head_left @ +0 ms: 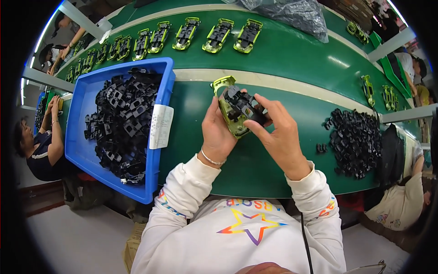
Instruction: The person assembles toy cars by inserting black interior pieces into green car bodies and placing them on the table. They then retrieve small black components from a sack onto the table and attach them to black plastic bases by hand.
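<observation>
At far left of the green bench point(292, 59), a co-worker point(43, 146) sits with arms raised to the table edge. Next right: blue bin point(157, 176) holding a heap of black plastic parts point(121, 121), white label hung over its right wall. Beyond it, a row of lime-green toy car shells point(182, 35) lies upside down along the far belt. Centre: left hand point(218, 132) wraps around a lime-green car body point(230, 114), held above the bench, underside up. Right hand point(276, 130) pinches a black chassis insert point(244, 102) with thumb and fingers, the insert touching the body's underside. Further right: loose pile of black parts point(353, 141) on the bench. Another seated person at far right edge.
</observation>
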`<state>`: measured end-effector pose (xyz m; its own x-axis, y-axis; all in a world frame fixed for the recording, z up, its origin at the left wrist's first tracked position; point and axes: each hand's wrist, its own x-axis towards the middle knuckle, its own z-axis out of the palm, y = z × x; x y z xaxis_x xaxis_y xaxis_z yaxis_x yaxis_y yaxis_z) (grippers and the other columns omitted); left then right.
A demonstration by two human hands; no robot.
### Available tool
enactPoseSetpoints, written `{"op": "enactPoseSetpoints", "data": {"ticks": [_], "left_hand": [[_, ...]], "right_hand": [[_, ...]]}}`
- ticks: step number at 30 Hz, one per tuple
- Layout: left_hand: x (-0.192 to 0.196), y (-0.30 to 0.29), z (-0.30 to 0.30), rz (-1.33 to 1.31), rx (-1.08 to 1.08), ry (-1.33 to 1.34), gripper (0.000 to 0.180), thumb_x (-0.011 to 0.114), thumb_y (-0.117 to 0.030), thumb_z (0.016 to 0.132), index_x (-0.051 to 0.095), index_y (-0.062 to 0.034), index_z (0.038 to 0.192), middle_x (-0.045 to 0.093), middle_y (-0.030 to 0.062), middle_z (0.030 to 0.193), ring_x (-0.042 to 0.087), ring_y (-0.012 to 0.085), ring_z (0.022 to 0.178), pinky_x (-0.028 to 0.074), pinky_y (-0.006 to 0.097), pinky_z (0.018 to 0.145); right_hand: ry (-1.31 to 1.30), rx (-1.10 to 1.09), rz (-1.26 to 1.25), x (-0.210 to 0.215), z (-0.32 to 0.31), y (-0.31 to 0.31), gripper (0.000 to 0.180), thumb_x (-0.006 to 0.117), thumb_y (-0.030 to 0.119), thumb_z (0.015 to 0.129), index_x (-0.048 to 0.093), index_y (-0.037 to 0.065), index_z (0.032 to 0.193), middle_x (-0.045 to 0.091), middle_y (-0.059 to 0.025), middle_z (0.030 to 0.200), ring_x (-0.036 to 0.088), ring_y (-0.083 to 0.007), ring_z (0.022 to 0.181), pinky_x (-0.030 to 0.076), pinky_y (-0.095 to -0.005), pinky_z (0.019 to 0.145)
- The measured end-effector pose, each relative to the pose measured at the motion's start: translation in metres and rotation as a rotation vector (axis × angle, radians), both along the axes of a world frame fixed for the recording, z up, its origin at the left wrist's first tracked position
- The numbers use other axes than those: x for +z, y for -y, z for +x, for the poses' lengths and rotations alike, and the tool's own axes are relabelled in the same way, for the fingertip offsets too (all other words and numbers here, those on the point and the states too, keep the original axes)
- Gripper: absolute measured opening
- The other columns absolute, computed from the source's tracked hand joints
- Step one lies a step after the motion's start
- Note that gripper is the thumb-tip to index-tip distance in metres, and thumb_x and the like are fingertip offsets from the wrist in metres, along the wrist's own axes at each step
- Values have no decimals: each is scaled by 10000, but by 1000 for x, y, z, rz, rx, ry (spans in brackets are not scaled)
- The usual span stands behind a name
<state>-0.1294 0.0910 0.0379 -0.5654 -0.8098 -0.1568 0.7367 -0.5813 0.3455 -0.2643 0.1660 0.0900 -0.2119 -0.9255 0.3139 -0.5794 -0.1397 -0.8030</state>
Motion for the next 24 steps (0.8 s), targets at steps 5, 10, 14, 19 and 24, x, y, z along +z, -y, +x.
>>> {"op": "enactPoseSetpoints", "data": {"ticks": [5, 10, 14, 19, 24], "left_hand": [[5, -3, 2, -47, 70, 30, 572, 316, -550, 1052, 480, -99, 1364, 605, 104, 1280, 604, 248, 1178, 501, 455, 1018], [3, -2, 6, -59, 38, 57, 569, 317, -553, 1053, 519, -101, 1335, 632, 85, 1236, 615, 222, 1153, 509, 418, 1007], [14, -2, -1, 20, 106, 81, 572, 315, -554, 1053, 551, -107, 1321, 636, 82, 1259, 619, 221, 1146, 507, 400, 992], [10, -3, 1, -10, 99, 79, 565, 315, -539, 1060, 552, -90, 1308, 643, 76, 1224, 624, 210, 1120, 512, 386, 966], [3, -1, 3, -37, 103, 82, 597, 301, -548, 1057, 530, -88, 1361, 590, 106, 1370, 596, 242, 1196, 465, 376, 1053]], "right_hand": [[-161, -21, -62, 1, 16, 15, 558, 816, 191, 796, 599, 36, 1287, 625, -127, 992, 651, -262, 762, 538, -347, 632], [-219, -32, -158, -4, 26, 22, 588, 827, 210, 776, 604, 26, 1288, 631, -120, 1001, 657, -269, 772, 538, -353, 616], [-267, -41, -246, -10, 26, 21, 612, 844, 178, 761, 613, 29, 1308, 653, -130, 983, 664, -239, 788, 539, -323, 631], [-308, -73, -226, -13, 28, 26, 603, 837, 204, 769, 617, 33, 1303, 663, -122, 975, 665, -243, 785, 536, -327, 628], [-354, -71, -171, -7, 30, 28, 579, 823, 233, 777, 623, 39, 1285, 652, -116, 973, 646, -268, 774, 530, -344, 641]]}}
